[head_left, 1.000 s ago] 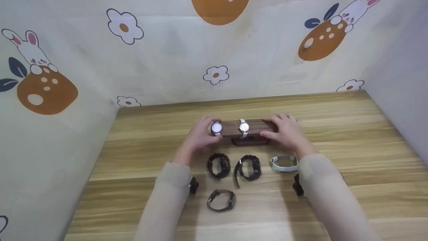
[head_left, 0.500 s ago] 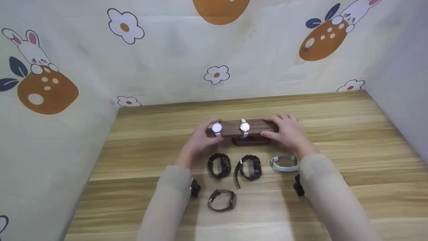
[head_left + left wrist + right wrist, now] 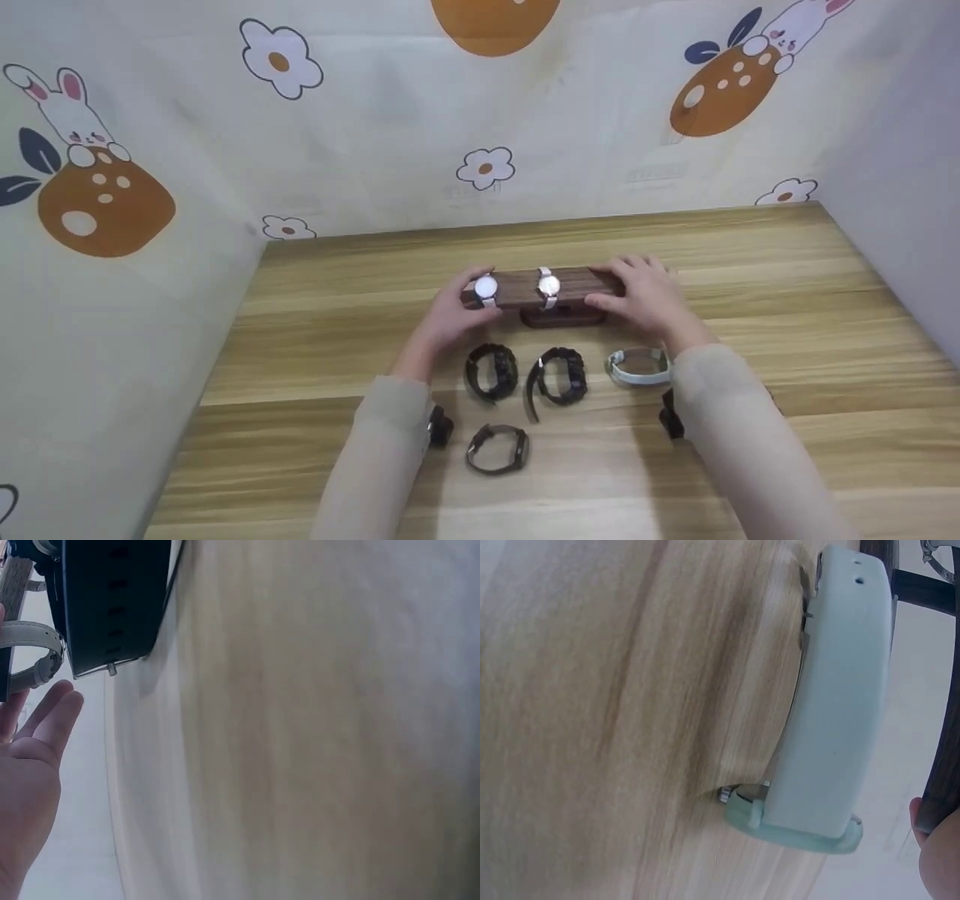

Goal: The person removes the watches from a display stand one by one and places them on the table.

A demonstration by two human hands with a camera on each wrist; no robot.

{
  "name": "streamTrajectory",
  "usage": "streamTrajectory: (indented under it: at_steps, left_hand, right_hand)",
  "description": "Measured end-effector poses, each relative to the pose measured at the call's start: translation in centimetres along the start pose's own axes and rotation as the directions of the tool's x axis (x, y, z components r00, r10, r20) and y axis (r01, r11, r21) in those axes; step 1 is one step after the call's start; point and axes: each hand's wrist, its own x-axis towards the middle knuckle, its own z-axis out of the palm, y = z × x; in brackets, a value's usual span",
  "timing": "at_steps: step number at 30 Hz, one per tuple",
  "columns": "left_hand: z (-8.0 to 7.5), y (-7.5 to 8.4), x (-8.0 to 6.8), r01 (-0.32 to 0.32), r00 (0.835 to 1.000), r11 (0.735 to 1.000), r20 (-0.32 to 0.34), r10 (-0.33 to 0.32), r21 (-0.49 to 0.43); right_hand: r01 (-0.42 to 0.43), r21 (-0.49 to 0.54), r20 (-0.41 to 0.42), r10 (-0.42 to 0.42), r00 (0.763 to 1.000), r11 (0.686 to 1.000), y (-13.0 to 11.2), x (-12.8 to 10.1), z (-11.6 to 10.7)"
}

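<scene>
A dark wooden watch stand [image 3: 517,290] bears two white-strapped watches. At its left end, my left hand [image 3: 450,311] spans the white watch [image 3: 486,286], thumb at the front strap and a finger at the back. The left wrist view shows that watch's strap [image 3: 34,634] looped round the bar, with other fingers [image 3: 56,720] extended below it. My right hand [image 3: 649,296] grips the stand's right end, thumb in front and fingers behind. A second white watch [image 3: 549,286], gold-rimmed, sits mid-bar. The right wrist view shows little of the right hand [image 3: 941,859].
On the wooden table [image 3: 322,337] before the stand lie two black watches, a left one [image 3: 501,371] and a right one [image 3: 574,375]. A slimmer dark watch [image 3: 519,448] lies nearer. A pale mint watch [image 3: 639,375] rests by the right forearm. A patterned wall covering [image 3: 390,150] stands behind.
The left hand's back fingers have drawn in, and the stand's dark left end now shows beside the watch. The right hand and the watches on the table have stayed put.
</scene>
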Motion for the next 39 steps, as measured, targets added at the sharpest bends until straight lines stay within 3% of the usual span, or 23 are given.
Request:
streamTrajectory:
  at_steps: [12,23,31,39]
  left_hand:
    - [-0.3,-0.2,-0.5,-0.007,1.000,0.997,-0.001,0.007,0.079]
    - [-1.0,-0.3,-1.3,-0.021,0.999,0.998,-0.037,0.023,0.050]
    - [-1.1,-0.3,-1.7,0.020,0.999,1.000,-0.043,-0.019,0.013]
    - [-1.4,0.5,-2.8,-0.034,0.999,0.998,-0.028,0.033,-0.044]
  right_hand:
    - [0.029,-0.015,0.023,-0.029,0.999,0.999,0.2,0.2,-0.2]
    - [0.028,-0.007,0.027,-0.028,0.999,1.000,0.2,0.2,-0.3]
    - [0.027,-0.011,0.030,-0.027,0.999,1.000,0.3,0.2,-0.2]
    - [0.038,-0.019,0.021,-0.038,0.999,0.999,0.3,0.2,-0.3]
